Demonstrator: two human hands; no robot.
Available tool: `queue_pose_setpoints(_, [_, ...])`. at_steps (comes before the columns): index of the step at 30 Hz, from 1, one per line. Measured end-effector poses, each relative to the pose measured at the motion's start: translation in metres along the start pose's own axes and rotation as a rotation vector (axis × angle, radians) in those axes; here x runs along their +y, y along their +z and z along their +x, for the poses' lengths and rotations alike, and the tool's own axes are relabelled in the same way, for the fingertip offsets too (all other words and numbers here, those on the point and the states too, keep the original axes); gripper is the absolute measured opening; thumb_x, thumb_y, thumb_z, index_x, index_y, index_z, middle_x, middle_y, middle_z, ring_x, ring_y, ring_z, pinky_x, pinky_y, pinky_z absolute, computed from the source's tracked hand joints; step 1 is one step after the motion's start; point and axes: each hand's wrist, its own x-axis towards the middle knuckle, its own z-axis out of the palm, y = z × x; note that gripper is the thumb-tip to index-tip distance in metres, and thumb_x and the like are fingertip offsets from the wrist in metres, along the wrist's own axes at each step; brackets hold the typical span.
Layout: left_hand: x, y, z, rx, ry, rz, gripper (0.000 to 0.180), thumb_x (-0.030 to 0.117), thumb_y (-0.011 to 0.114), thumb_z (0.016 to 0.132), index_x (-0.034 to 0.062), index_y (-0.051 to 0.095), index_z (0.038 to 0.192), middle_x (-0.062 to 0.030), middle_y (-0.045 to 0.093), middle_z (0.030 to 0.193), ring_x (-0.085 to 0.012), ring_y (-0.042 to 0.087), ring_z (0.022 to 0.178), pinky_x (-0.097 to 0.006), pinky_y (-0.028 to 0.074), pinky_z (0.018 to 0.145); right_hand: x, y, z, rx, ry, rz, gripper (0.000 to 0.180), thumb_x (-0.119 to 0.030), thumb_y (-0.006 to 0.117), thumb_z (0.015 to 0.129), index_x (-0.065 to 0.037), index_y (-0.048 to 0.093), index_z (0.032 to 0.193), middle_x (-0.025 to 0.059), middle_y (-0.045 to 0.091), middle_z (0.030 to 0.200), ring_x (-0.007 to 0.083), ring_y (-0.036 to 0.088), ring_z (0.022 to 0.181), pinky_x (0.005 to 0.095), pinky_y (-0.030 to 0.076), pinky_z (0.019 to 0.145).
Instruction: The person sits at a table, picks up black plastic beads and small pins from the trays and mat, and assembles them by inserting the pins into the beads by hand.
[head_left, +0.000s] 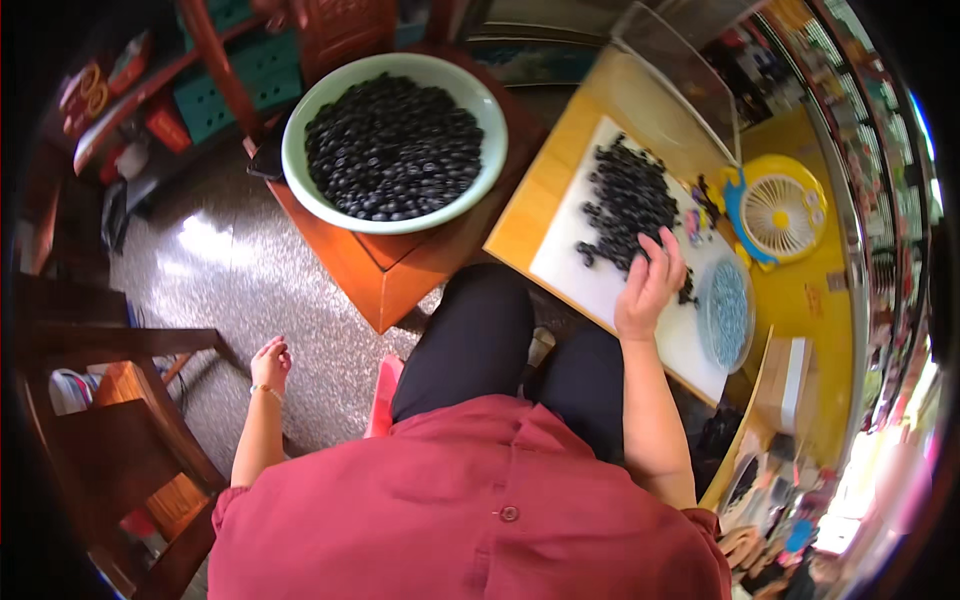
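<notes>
My right hand is at the near edge of a spread of black beads on a white board. Its fingers are apart, the tips among or just above the beads; I cannot tell whether they touch any. Away to the left, my left hand is over the floor with its fingers curled together, and whatever might be in them is hidden. A large pale green basin full of similar shiny black beads rests on a wooden chair seat at the upper left of my knees.
Right of the board are a clear round container of light blue pieces and a small yellow-and-blue fan. A transparent panel stands at the far side. A dark wooden chair is at left, a cardboard box at right.
</notes>
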Motion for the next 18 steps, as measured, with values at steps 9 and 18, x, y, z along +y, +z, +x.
queue_pose_setpoints(9, [0.060,0.184,-0.258,-0.754,0.181,0.244,0.024,0.000,0.060,0.082,0.0023,0.057,0.106,-0.0053,0.060,0.085,-0.0121,0.056,0.068,-0.024,0.046,0.060,-0.065,-0.070,-0.050,-0.366,0.091,0.787,0.015,-0.007,0.063,0.079,-0.005,0.061,0.094,0.0100,0.060,0.091,0.0262,0.058,0.082,0.0348,0.045,0.073])
queue_pose_setpoints(18, [-0.012,0.303,-0.352,-1.166,-0.246,0.491,0.016,0.009,0.060,0.087,0.0091,0.056,0.103,0.0005,0.061,0.088,-0.0080,0.058,0.071,-0.022,0.050,0.066,-0.054,-0.112,-0.092,-0.257,-0.035,0.995,0.015,-0.002,0.065,0.078,-0.002,0.063,0.093,0.0105,0.058,0.088,0.0259,0.061,0.075,0.0309,0.050,0.065])
